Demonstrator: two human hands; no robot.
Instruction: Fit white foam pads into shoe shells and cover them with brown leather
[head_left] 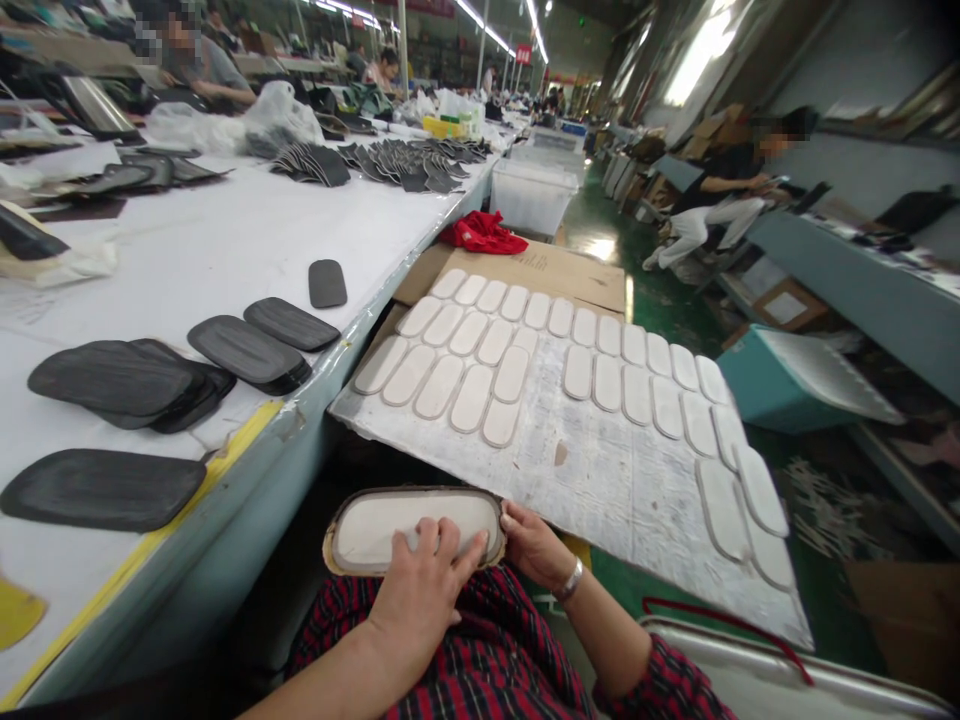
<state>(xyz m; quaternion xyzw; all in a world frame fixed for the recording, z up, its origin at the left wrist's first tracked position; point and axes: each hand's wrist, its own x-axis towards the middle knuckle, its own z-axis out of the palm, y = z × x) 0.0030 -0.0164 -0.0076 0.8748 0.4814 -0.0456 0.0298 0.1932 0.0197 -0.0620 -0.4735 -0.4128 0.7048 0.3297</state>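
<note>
Slabs [105,487] on table [225,240], left | ovals [438,387] on board [607,475], right | bins [529,195] apparently behind

Off-white panel [366,528] bordered in grey, red-and-black plaid clothing [495,655] (thin pale lines), charcoal slabs [103,490], red cloth [484,233]

Single head-worn view from above the lap [495,665], forward and down, close over left hand [421,580] and right hand [535,546].

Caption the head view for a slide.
Left hand on a pale pad, right hand gripping its end, near rows of pale pieces.
</note>
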